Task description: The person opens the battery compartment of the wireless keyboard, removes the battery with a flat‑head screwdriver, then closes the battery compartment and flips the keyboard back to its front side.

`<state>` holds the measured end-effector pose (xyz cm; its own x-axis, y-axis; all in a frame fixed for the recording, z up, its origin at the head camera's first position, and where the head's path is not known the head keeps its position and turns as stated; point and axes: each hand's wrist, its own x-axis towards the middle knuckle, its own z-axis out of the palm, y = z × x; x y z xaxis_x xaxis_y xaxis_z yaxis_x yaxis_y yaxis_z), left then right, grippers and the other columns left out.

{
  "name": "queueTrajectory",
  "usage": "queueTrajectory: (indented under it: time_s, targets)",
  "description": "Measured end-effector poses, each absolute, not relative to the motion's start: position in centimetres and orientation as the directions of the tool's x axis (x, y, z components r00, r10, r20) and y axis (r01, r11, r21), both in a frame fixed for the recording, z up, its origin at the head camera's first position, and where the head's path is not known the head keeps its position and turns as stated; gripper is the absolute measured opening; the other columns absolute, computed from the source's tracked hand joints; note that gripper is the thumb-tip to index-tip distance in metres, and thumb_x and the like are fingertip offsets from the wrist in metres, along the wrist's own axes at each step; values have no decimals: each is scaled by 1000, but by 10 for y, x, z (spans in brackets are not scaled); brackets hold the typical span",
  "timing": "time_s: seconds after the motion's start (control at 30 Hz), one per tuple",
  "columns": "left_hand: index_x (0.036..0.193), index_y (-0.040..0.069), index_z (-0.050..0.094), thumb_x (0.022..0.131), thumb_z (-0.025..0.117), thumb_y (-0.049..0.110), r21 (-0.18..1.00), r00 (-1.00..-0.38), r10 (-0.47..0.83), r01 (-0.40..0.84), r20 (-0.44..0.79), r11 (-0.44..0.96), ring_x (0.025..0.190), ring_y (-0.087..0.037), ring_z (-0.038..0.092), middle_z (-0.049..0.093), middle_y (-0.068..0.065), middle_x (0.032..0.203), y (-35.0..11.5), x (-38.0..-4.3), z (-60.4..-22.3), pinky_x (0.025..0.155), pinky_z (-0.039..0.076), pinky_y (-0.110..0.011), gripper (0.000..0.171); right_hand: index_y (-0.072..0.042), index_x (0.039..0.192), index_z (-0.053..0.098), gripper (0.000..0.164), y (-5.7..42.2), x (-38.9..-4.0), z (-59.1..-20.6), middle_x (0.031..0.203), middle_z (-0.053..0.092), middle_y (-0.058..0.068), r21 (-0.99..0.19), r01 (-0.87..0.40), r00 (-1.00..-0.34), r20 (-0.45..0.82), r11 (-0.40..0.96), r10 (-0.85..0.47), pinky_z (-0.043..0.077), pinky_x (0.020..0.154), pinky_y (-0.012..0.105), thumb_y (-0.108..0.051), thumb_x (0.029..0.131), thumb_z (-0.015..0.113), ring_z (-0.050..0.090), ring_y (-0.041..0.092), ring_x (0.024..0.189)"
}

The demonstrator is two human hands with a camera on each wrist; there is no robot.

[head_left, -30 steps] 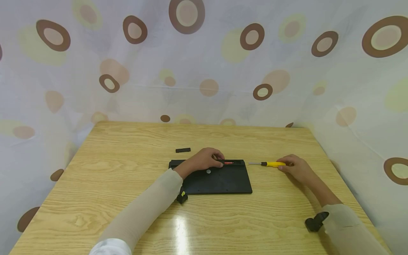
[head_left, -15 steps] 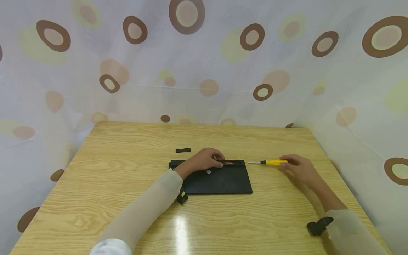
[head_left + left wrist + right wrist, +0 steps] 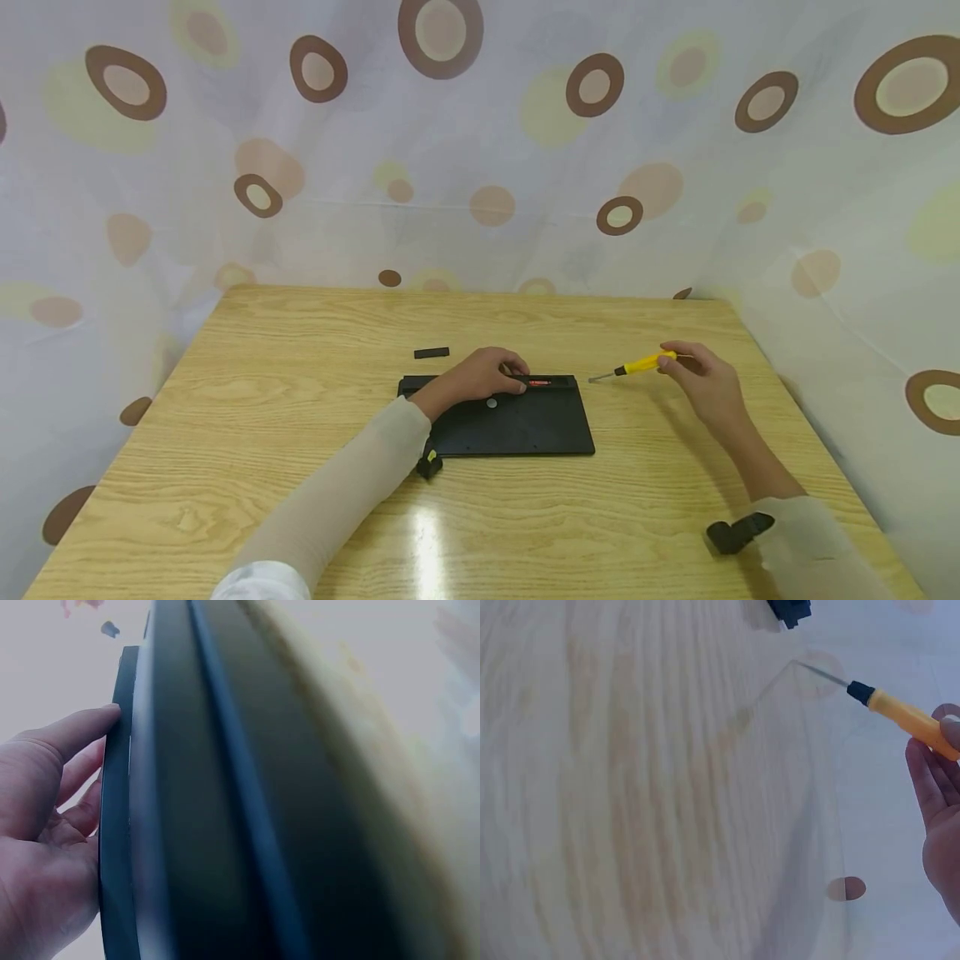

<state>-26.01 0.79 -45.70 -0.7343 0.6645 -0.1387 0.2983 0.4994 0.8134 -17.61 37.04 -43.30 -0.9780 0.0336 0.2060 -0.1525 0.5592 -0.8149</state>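
Observation:
A flat black keyboard (image 3: 517, 425), underside up with no keys showing, lies mid-table. Along its thicker far edge an open slot holds a red battery (image 3: 539, 383). My left hand (image 3: 480, 375) grips that far edge, thumb on the near side and fingers beyond it; the left wrist view shows the palm (image 3: 45, 892) beside the edge. To the right, my right hand (image 3: 708, 387) pinches the yellow handle end of a screwdriver (image 3: 641, 364). Its shaft slants down toward the keyboard's far right corner, the tip (image 3: 799, 663) at or just above the tabletop, apart from the keyboard.
A small black strip (image 3: 431, 352), like a battery cover, lies behind the keyboard on the wooden table (image 3: 300, 358). A patterned cloth (image 3: 495, 167) hangs at the back and both sides. Dark cameras (image 3: 738, 533) are strapped at the wrists.
My right hand has picked the screwdriver up off the table, raising the handle so that the shaft now slopes down to the left. The left hand and keyboard stay in place.

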Motion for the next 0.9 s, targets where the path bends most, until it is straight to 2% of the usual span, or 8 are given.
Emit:
queueTrajectory:
  time_s: [0.1, 0.47, 0.57, 0.73, 0.9]
  targets:
    - [125, 17, 68, 98, 68, 25, 814, -734, 665, 298, -138, 499, 118, -21, 60, 66, -1, 125, 8, -260, -457, 96, 51, -38, 28, -6, 131, 64, 37, 366, -178, -430, 105, 68, -9, -813, -185, -966, 254, 551, 49, 52, 81, 9, -27, 100, 65, 67, -2, 93]
    - [127, 16, 68, 99, 68, 26, 800, -728, 674, 325, -129, 504, 116, -20, 60, 66, -3, 126, 8, -260, -457, 95, 51, -38, 29, -3, 130, 65, 37, 351, -187, -419, 106, 67, -18, -843, -229, -946, 310, 487, 92, 54, 81, 12, -20, 98, 68, 67, -1, 95]
    - [126, 16, 68, 99, 68, 25, 807, -730, 670, 313, -133, 500, 115, -20, 61, 66, -2, 124, 8, -261, -457, 94, 52, -37, 29, -3, 129, 66, 35, 342, -189, -412, 108, 67, -16, -845, -257, -938, 334, 469, 88, 54, 82, 12, -19, 98, 68, 66, -2, 96]
    - [125, 17, 68, 99, 68, 25, 816, -735, 665, 301, -132, 494, 113, -18, 61, 66, 0, 122, 8, -262, -459, 92, 52, -36, 28, 2, 126, 67, 30, 324, -192, -403, 108, 65, -10, -873, -292, -932, 352, 391, 89, 54, 82, 13, -8, 97, 68, 63, -4, 94]
    - [125, 17, 68, 99, 68, 25, 816, -734, 666, 300, -133, 494, 113, -18, 61, 67, 0, 122, 8, -261, -457, 93, 52, -36, 27, 0, 124, 69, 31, 308, -197, -405, 106, 65, -8, -870, -321, -924, 374, 374, 78, 55, 82, 13, -15, 96, 70, 64, 2, 95]
